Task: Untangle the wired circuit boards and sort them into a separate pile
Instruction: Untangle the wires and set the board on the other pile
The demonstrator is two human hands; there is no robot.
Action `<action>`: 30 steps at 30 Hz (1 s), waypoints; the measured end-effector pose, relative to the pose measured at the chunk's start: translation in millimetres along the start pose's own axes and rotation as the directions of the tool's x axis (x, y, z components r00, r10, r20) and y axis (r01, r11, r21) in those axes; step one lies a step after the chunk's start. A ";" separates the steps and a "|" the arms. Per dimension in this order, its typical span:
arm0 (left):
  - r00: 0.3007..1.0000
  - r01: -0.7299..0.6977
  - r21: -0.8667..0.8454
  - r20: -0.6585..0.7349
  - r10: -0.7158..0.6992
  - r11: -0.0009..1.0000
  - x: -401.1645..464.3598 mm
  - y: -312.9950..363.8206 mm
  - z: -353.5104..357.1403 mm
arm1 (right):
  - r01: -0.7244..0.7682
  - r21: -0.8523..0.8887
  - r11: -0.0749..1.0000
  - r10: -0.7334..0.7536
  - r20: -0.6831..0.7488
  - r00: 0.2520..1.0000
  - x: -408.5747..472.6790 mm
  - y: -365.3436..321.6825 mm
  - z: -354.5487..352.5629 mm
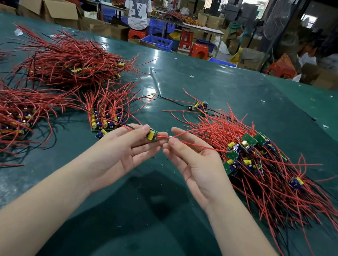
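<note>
My left hand (129,145) pinches a small green circuit board (152,135) with a yellow part between thumb and fingers, palm up, above the green table (215,86). My right hand (190,156) pinches that board's red wire (200,147) just right of the board. The wire runs right into a tangled pile of boards and red and black wires (269,167). A tidy stack of boards (104,121) with wires fanning away lies just left of my left hand.
More wired-board piles lie at the left (2,115) and far left back (69,62). A few loose boards (199,106) sit beyond my hands. Beyond the table's far edge people work among cardboard boxes (49,7) and red stools (200,50).
</note>
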State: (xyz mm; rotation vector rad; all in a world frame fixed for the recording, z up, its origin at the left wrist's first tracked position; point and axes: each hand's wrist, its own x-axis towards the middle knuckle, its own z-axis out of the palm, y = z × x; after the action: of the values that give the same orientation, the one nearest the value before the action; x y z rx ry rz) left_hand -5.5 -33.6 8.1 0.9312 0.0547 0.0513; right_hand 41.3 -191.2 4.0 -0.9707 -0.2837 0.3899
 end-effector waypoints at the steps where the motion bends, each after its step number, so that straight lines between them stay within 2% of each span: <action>1: 1.000 -0.002 0.003 -0.003 0.002 1.000 0.0 -0.4 -0.3 | 0.009 -0.006 1.000 -0.009 0.000 1.000 0.1 0.3 0.2; 8: 0.999 -0.049 0.060 -0.009 0.049 0.997 0.5 -3.0 -1.8 | 0.043 -0.122 0.992 -0.049 -0.052 0.997 -2.2 -1.0 0.7; 13: 0.997 -0.071 0.123 -0.013 0.073 0.990 -0.9 -4.6 -1.2 | 0.010 -0.118 0.993 -0.018 -0.072 0.997 -2.3 -2.5 0.8; 17: 0.991 -0.126 0.179 -0.023 0.132 0.976 -3.2 -6.5 1.1 | -0.047 -0.048 0.998 0.043 -0.082 0.996 -2.2 -3.0 0.5; 23: 0.975 -0.206 0.248 -0.030 0.220 0.947 -5.6 -9.7 5.3 | -0.215 0.056 0.975 0.219 -0.074 0.973 -3.1 -3.4 0.7; 30: 0.973 -0.202 0.227 -0.062 0.221 0.953 -5.0 -9.1 7.1 | -0.276 -0.028 0.961 0.275 -0.047 0.960 -3.6 -5.1 0.3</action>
State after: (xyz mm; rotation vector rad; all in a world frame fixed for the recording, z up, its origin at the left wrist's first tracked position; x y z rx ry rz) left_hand -9.7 -45.1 5.1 1.1539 0.0406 0.2903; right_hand 38.9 -195.1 8.2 -1.0542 -0.1154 0.6196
